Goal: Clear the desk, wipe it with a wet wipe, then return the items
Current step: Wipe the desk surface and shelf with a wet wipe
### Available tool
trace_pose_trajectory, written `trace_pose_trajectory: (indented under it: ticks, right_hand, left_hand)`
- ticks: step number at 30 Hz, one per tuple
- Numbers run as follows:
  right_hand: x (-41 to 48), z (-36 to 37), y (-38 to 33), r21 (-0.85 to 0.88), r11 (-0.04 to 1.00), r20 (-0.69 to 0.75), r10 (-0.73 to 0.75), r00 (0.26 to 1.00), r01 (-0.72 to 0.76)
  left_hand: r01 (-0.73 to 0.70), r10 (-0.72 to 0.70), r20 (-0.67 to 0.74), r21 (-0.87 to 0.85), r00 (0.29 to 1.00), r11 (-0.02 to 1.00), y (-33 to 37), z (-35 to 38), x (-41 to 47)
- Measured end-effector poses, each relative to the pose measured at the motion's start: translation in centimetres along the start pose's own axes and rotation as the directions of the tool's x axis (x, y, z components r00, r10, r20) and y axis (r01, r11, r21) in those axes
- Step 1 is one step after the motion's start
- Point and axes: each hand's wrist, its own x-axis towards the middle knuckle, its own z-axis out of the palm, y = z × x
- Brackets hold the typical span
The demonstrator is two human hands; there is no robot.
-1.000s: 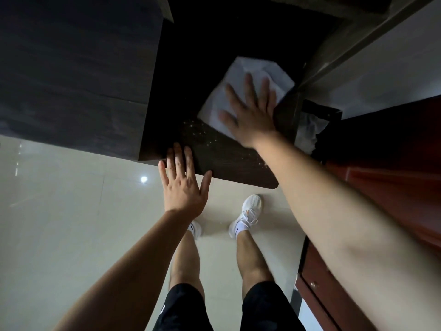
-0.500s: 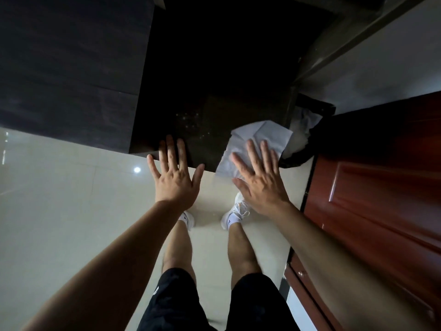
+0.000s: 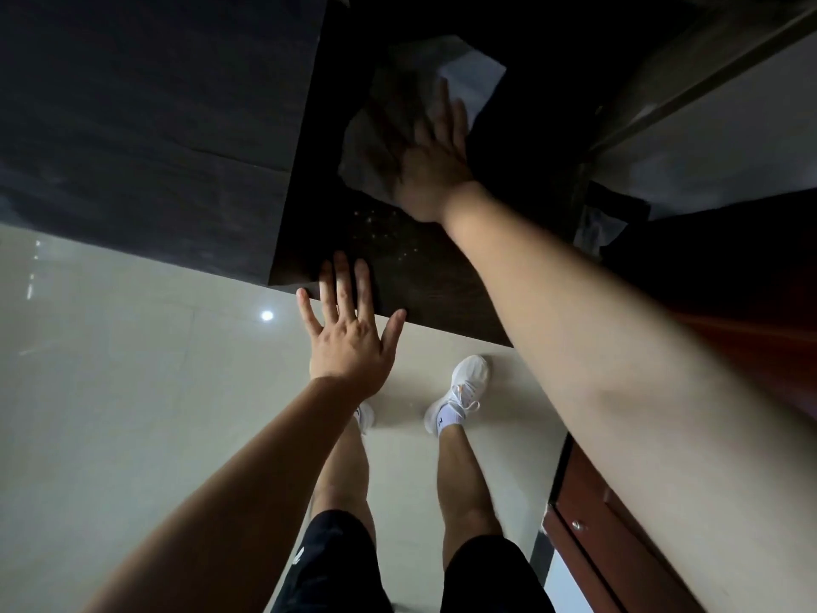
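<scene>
The dark wooden desk top (image 3: 433, 285) lies below me, with a patch of small wet specks near its front. My right hand (image 3: 424, 165) presses flat, fingers straight, on the white wet wipe (image 3: 468, 81) at the far part of the desk; the hand is blurred with motion and covers most of the wipe. My left hand (image 3: 349, 329) rests open with spread fingers on the desk's near left corner, palm hanging past the edge.
A tall dark cabinet side (image 3: 146, 126) stands at the desk's left. A red-brown wooden door (image 3: 725, 347) is on the right. A dark bin with a pale liner (image 3: 605, 223) sits between desk and door. My legs and white shoes (image 3: 455, 395) stand on the pale tiled floor.
My right hand has pushed the wipe from the desk's near right edge to its far part. My left hand has stayed on the near corner.
</scene>
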Motion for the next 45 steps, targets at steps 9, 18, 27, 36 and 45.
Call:
trace_pose_trajectory:
  ticks: [9, 18, 27, 36, 45]
  right_hand:
    - [-8.5, 4.0, 3.7, -0.162, 0.906, 0.025, -0.391, 0.92, 0.39]
    - [-4.4, 1.1, 2.0, 0.062, 0.991, -0.057, 0.12, 0.991, -0.117]
    - [-10.9, 5.6, 3.5, -0.048, 0.976, -0.079, -0.217, 0.973, 0.214]
    - [-11.4, 5.3, 3.7, 0.142, 0.972, -0.105, 0.204, 0.973, -0.189]
    - [-6.6, 4.1, -3.4, 0.0, 0.998, -0.153, -0.066, 0.986, 0.067]
  left_hand:
    - [0.0, 0.0, 0.029, -0.004, 1.0, 1.0, 0.0, -0.2, 0.0]
    - [-0.003, 0.003, 0.012, 0.005, 1.0, 1.0, -0.3, 0.1, 0.1]
    - [-0.056, 0.056, 0.007, -0.01, 0.998, 0.998, -1.0, -0.4, -0.3]
    - [-0.155, 0.155, 0.018, 0.001, 0.988, 0.988, -2.6, -1.0, -1.2]
    - [-0.154, 0.153, 0.034, 0.007, 0.988, 0.988, -2.3, -1.7, -1.2]
